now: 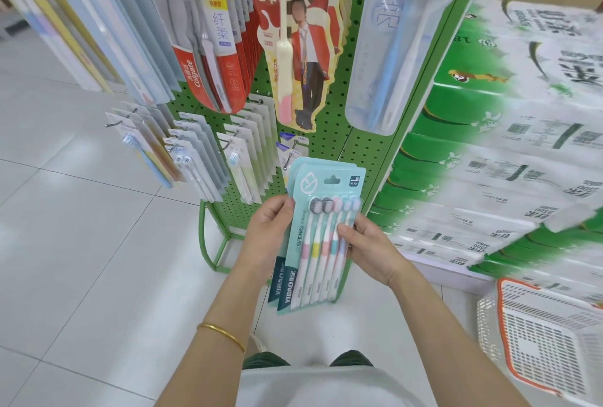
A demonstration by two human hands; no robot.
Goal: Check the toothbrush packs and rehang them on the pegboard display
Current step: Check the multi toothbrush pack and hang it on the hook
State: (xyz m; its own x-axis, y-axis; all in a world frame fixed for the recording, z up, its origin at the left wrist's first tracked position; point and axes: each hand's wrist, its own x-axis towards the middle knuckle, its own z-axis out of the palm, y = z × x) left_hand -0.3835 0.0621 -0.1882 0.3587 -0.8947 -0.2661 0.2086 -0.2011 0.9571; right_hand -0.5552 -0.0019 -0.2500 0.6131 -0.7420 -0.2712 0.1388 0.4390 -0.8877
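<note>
Teal toothbrush packs, stacked, pastel brushes inside, gripped w/ left hand & right hand.

Teal toothbrush packs, green pegboard w/ holes, gold bangle.

Reaching forward, the left hand and right hand pinch opposite edges of teal cardboard toothbrush packs, thumbs in front.
</note>
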